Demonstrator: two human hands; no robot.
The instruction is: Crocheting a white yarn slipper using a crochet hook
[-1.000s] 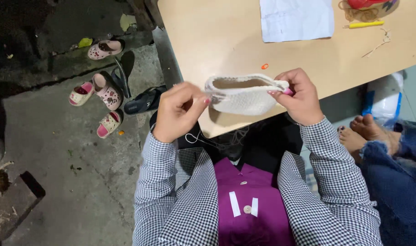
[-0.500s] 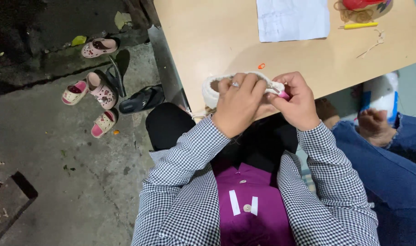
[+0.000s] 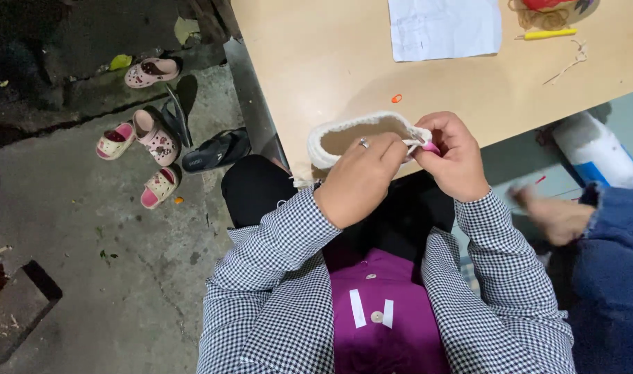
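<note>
Both hands are working mid-frame at the table's (image 3: 330, 62) near edge: I'm pinching the pink hook (image 3: 429, 147) in my right hand (image 3: 458, 163), left hand (image 3: 361, 181) gripping the white crochet piece (image 3: 330, 131), keeping yarn taut.

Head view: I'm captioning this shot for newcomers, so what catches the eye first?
The cream crocheted pouch, held at the table edge by both hands: left hand in front, right hand pinching a pink hook. Next, the pink sandals scattered on the concrete floor at left.

Left hand (image 3: 361, 181) hides the crocheted piece's (image 3: 344, 135) near rim.
</note>
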